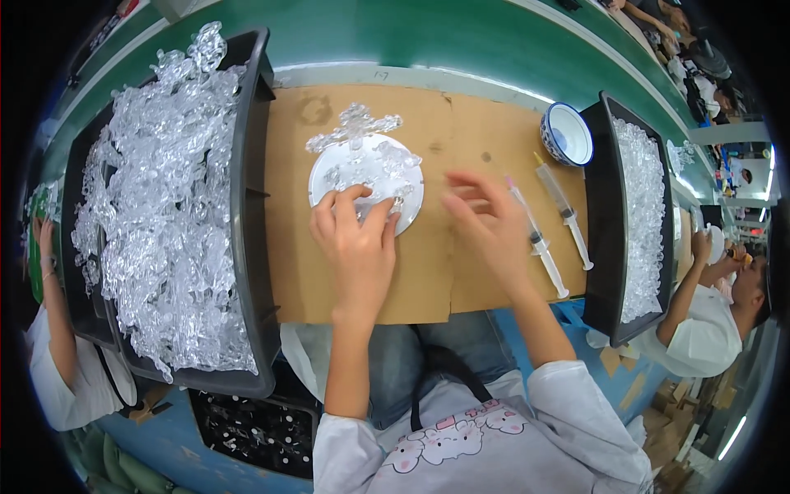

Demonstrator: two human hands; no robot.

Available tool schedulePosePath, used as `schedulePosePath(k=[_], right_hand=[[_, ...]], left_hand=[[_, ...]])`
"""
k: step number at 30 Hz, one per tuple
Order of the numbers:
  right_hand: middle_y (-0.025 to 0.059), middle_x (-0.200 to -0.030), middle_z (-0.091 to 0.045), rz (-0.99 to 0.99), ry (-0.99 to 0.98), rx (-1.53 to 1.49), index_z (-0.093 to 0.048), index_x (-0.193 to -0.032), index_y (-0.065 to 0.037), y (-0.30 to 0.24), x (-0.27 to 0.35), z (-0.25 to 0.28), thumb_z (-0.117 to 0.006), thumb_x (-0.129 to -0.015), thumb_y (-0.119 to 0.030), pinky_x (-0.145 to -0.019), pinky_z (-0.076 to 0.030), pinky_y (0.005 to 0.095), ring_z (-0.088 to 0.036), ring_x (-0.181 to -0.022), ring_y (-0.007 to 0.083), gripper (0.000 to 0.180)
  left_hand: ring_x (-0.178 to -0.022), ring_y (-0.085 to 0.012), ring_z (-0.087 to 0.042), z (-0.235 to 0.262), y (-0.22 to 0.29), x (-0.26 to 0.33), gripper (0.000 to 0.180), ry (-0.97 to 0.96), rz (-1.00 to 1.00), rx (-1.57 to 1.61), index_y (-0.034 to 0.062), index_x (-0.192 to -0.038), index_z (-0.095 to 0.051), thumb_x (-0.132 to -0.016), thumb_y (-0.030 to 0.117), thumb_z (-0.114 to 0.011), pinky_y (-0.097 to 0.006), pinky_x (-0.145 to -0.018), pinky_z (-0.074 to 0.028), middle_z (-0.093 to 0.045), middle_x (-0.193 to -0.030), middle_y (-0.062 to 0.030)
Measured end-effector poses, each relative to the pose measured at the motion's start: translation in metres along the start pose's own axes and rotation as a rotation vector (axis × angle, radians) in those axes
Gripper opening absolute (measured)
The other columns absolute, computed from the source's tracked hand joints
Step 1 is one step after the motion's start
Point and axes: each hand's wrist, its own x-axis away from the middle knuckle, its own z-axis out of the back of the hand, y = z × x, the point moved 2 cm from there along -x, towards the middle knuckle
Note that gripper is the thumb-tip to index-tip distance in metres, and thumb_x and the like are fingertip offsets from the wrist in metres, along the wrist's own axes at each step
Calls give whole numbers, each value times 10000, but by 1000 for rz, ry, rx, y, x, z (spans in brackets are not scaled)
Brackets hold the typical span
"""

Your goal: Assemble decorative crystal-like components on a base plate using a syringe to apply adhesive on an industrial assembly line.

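A round white plate (316, 185) lies on the brown board, with several clear plastic pieces (387, 165) in it. One branching clear piece (355, 123) rests over its far rim. My left hand (354, 235) is over the near part of the plate, fingers bent and closed on a clear plastic piece whose outline is partly hidden. To the right of the plate, my right hand (485, 218) is raised and blurred by motion. Its fingers are stretched toward the plate, apart from the thumb, and nothing shows between them. Two syringes (536, 244) (566, 212) lie to its right.
A large black bin (257, 206) heaped with clear branching pieces stands at the left. At the right is a black bin (605, 239) of smaller clear pieces. A blue-and-white bowl (568, 136) sits at the board's far right corner. Other people work on both sides.
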Motion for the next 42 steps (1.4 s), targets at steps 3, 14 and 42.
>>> schedulePosePath(k=[3,14,42], right_hand=[[95,-1068,-641,284,145,481,-639,-1107,-45,11,32,54,-711,-785,-66,-835,-490,311,-623,-986,211,331],[149,-1168,-577,214,33,484,-617,-1127,-21,69,74,126,-683,-758,47,-871,-488,298,-613,-1016,245,380],[100,-1147,-633,347,-329,384,-723,-964,-138,42,55,88,-649,-712,57,-495,-432,238,-560,-556,113,327]], left_hand=[[-1095,-307,-431,3,-2,6,157,-8,42,-21,95,-893,-700,-741,95,-740,-449,-918,-354,-556,-1092,-62],[-1022,-293,-429,3,5,2,185,-6,62,-77,129,-903,-733,-727,83,-766,-401,-839,-405,-546,-1048,-69],[-1006,-273,-436,1,1,6,228,-2,26,-136,148,-933,-723,-716,103,-778,-384,-830,-380,-524,-1038,-80]])
